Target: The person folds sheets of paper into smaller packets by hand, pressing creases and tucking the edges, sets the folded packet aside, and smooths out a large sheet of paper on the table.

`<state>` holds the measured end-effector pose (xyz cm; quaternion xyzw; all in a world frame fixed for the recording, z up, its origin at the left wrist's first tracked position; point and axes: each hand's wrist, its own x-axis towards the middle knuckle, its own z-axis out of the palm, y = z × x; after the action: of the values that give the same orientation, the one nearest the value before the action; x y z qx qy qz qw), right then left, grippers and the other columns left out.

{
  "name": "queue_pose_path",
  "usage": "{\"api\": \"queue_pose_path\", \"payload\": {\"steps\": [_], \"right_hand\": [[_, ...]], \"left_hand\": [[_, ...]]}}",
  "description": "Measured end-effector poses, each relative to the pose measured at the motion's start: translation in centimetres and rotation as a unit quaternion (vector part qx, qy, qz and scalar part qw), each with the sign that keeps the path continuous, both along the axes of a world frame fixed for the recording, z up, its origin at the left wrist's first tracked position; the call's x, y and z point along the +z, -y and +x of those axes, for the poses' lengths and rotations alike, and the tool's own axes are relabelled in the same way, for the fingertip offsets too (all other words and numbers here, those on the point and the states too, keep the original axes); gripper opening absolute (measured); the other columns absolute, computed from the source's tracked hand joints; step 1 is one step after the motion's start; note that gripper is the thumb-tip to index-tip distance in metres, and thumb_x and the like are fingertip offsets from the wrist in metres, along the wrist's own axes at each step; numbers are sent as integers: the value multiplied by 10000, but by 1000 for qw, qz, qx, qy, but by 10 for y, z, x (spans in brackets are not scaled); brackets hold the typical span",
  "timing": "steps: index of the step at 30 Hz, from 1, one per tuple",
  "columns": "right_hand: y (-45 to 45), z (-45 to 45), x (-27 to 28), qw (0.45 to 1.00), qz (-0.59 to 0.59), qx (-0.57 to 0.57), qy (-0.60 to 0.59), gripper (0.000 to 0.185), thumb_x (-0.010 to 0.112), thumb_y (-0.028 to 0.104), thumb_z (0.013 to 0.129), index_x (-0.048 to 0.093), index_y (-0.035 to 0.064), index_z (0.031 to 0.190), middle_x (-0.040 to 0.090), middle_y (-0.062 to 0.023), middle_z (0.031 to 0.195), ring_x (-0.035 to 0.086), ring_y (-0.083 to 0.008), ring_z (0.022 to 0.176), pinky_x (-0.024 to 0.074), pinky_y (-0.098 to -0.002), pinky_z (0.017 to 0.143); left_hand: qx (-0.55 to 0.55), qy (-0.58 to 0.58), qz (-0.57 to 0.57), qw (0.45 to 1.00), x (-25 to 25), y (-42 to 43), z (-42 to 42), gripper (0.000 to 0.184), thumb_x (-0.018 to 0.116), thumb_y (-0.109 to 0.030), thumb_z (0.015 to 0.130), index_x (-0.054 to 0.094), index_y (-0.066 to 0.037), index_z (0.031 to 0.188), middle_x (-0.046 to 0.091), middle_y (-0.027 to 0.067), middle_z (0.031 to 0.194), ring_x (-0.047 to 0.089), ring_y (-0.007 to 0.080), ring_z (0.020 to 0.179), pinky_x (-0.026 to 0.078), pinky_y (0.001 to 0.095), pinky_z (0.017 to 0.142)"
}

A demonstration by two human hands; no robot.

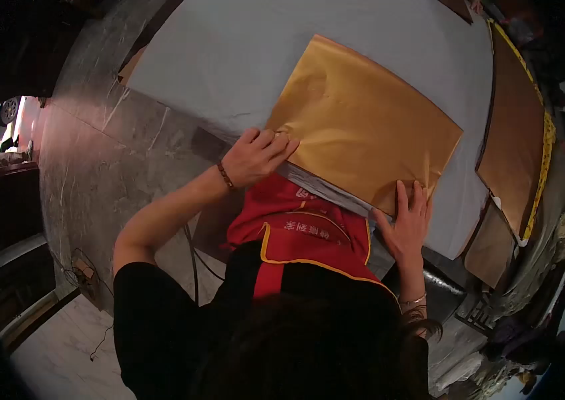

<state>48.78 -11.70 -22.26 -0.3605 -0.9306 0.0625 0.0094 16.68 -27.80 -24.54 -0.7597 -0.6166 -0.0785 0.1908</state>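
A gold-brown, slightly shiny sheet of paper (362,113) lies at a slant over a pale grey covered table (209,60), with small creases near its left corner. My left hand (259,157) has its fingers curled at that near left corner, pinching the edge. On the near right part of the sheet, my right hand (406,220) rests with its fingers stretched out and the thumb apart. Its fingertips press on the paper, and small wrinkles show beside them. The sheet's near edge runs just above the red apron (309,233) that I wear.
Brown cardboard (512,133) with a yellow printed edge stands along the table's right side. Crumpled plastic (529,287) lies at the far right. Dark cables (192,260) hang by my left side above the grey floor (106,147).
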Motion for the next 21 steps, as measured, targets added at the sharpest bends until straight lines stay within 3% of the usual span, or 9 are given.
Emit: {"api": "queue_pose_path", "payload": {"steps": [2, 11, 15, 17, 20, 21], "right_hand": [[0, 1, -2, 1000, -9, 0, -13, 714, 644, 515, 797, 453, 122, 1362, 327, -233, 1418, 296, -441, 1312, 255, -536, 1073], [2, 0, -2, 999, -41, -15, -33, 716, 649, 498, 802, 435, 122, 1373, 305, -232, 1435, 262, -457, 1326, 292, -527, 1059], [1, 1, -4, 999, -33, -10, -29, 722, 649, 497, 804, 423, 129, 1382, 298, -226, 1442, 261, -457, 1328, 300, -531, 1051], [1, 1, -3, 999, -34, -12, -31, 715, 648, 495, 805, 428, 129, 1378, 302, -224, 1439, 263, -457, 1327, 299, -531, 1052], [2, 1, -3, 999, -30, -13, -33, 701, 648, 490, 806, 441, 130, 1370, 312, -221, 1433, 268, -455, 1326, 302, -530, 1050], [2, 1, -3, 999, -25, -12, -35, 693, 649, 487, 805, 448, 130, 1365, 318, -220, 1429, 272, -453, 1324, 305, -529, 1048]], "left_hand": [[5, -14, 5, 1000, 3, 1, 1, 434, 539, -162, 781, 559, -59, 1202, 528, 24, 1058, 511, 147, 891, 402, 292, 737], [22, -17, -19, 999, 1, 6, 2, 446, 519, -158, 784, 545, -57, 1218, 521, 31, 1120, 510, 156, 957, 402, 296, 760], [28, -21, -35, 999, 11, 7, 6, 445, 557, -184, 782, 550, -57, 1209, 522, 30, 1130, 507, 159, 940, 390, 308, 764], [45, 119, -73, 989, 13, 5, 9, 460, 632, -163, 786, 550, -88, 1232, 544, 37, 1103, 524, 190, 916, 378, 347, 772], [44, 198, -91, 975, 13, -6, 0, 401, 660, -215, 805, 571, -135, 1188, 567, 35, 1063, 536, 191, 902, 364, 366, 772], [38, 196, -64, 978, 14, -14, 0, 367, 657, -234, 821, 573, -165, 1172, 569, 26, 972, 552, 188, 837, 376, 352, 714]]}}
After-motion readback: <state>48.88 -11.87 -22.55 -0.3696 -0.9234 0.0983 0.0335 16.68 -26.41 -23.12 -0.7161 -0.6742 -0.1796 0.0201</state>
